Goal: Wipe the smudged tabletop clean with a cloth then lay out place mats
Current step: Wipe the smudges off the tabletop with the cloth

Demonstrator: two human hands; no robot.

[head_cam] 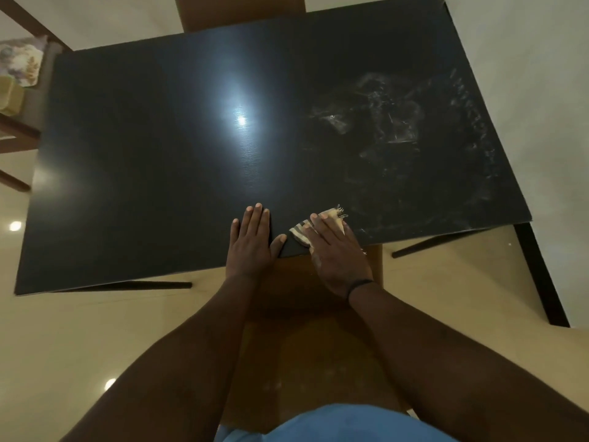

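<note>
A dark rectangular tabletop (159, 154) fills the view. White smudges (398, 129) cover its right half, while the left half looks plain and shiny. My right hand (334, 250) presses flat on a small striped, fringed cloth (331, 216) at the near edge of the table. Beside it on the left, my left hand (251, 240) rests flat on the bare tabletop with its fingers straight. Floral place mats (19, 60) lie stacked on a chair seat at the far left.
A wooden chair (306, 330) stands under me at the near edge, and another chair back (239, 11) shows at the far side. A third chair (22, 129) stands at the left. A white wall (526, 74) runs close along the table's right side.
</note>
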